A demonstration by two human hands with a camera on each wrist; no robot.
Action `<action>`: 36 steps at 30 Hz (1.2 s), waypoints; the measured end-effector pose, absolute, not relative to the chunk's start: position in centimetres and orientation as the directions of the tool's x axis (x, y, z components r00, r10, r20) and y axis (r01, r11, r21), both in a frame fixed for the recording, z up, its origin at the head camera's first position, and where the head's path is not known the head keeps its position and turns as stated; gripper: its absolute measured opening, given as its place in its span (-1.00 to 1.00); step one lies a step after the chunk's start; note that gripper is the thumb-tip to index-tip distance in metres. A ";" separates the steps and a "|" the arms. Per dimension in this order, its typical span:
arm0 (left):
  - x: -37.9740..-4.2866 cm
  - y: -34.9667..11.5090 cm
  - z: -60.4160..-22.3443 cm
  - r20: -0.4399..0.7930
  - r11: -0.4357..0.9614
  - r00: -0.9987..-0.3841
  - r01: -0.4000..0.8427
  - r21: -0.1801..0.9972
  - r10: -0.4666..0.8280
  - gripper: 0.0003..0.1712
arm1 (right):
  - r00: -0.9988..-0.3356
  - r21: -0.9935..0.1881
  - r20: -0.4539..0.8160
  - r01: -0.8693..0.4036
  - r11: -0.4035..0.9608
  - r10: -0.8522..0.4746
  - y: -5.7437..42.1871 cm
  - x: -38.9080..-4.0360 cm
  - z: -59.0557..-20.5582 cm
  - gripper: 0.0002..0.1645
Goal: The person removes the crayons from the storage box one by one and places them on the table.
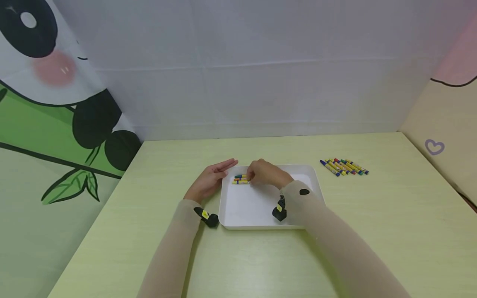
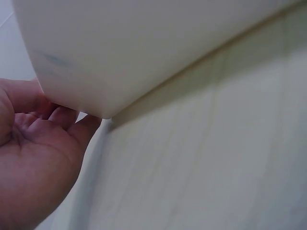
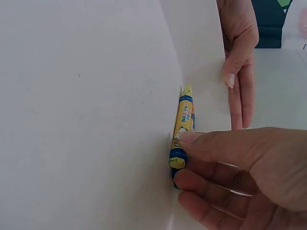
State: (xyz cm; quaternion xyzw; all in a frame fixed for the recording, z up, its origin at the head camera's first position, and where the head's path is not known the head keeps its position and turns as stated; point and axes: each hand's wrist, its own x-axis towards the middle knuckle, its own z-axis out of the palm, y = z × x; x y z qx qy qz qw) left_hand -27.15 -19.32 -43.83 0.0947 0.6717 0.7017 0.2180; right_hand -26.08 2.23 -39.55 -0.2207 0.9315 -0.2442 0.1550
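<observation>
My right hand (image 1: 267, 174) reaches over the white tray (image 1: 247, 211) and pinches a yellow crayon (image 3: 183, 115) near its far left corner. The crayon has blue bands and lies against the tray's inner wall. A few other crayons (image 1: 240, 176) lie beside it, partly hidden by the fingers. At the left side of the tray, my left hand (image 1: 209, 180) rests against the outer wall near the far corner. Its thumb touches the rim while the fingers extend forward, fairly straight.
Several crayons (image 1: 346, 167) lie in a slanted row on the pale wooden table (image 1: 376, 248), to the right of the tray. White fabric (image 1: 261, 95) hangs behind the table, with printed panels at both sides.
</observation>
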 end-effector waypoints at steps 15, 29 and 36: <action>-27.0 -19.2 -43.6 -0.146 -0.011 -0.883 -0.168 0.986 0.447 -0.42 | -0.849 -0.498 -0.150 -0.378 0.780 -0.507 2.2 -26.0 -39.6 -0.92; -27.0 -19.4 -43.6 -0.140 -0.022 -0.883 -0.168 0.986 0.448 -0.42 | -0.840 -0.527 -0.176 -0.360 0.770 -0.514 3.3 -25.5 -37.7 -0.87; -26.9 -19.4 -43.6 -0.150 -0.018 -0.885 -0.176 0.984 0.440 -0.42 | -0.848 -0.555 -0.151 -0.352 0.754 -0.508 5.1 -25.4 -36.5 -0.84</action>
